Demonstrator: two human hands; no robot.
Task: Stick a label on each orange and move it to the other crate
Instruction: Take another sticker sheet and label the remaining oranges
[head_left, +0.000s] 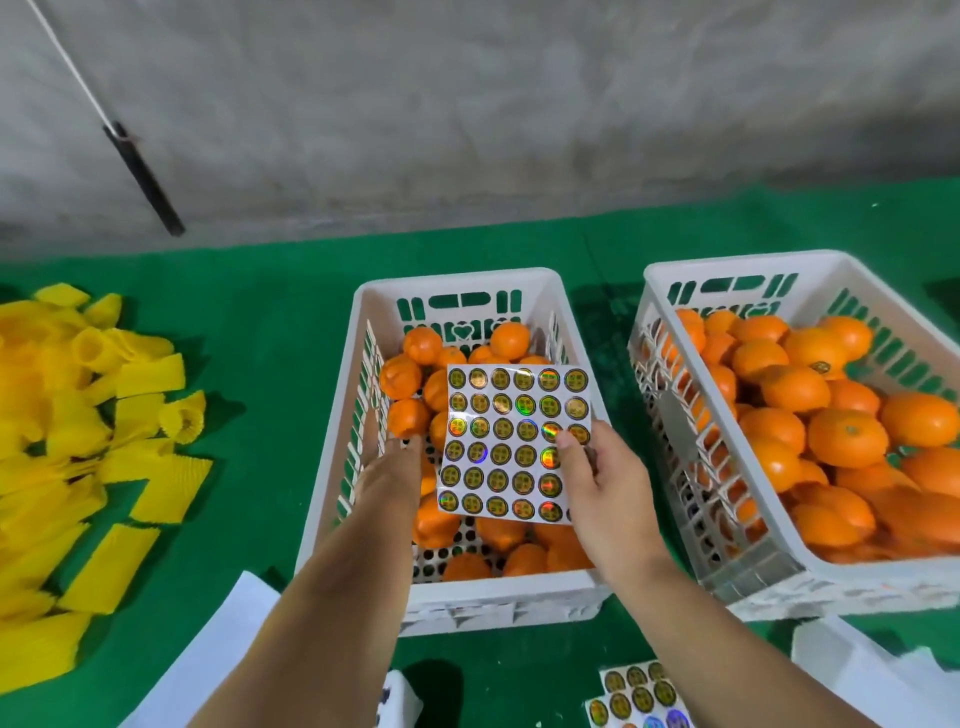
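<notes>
Far left, a heap of yellow foam net sleeves (78, 441) lies on the green-covered counter (270, 364). Above it, a dark rod on a white cord (143, 179) hangs slanted against the grey wall (467, 104). A white sheet of paper (218, 654) lies at the near edge of the counter, beside the left forearm.

Centre: a white slotted plastic crate (457, 603) stands on the counter, partly filled with oranges (415, 345); its perforated floor shows between them. The left hand (389, 473) reaches down into this crate at its left side, fingers pointing towards an orange (408, 418) by the left wall. The fingertips lie behind the label sheet's edge, so I cannot tell whether the hand grips anything. The right hand (597, 483) holds a label sheet (511, 441) above the crate, thumb pressed on its right margin and fingers curled behind. The sheet carries round holographic labels in 6 columns and 6 rows.

Near edge, right of centre, a second, partly visible label sheet (639, 696) lies on the counter, with more white paper (872, 675) to its right.

Far right, the other white crate (769, 577) stands well apart from the first and is heaped with oranges (847, 436); 1 orange (818, 351) near the back shows a round label (820, 367).
</notes>
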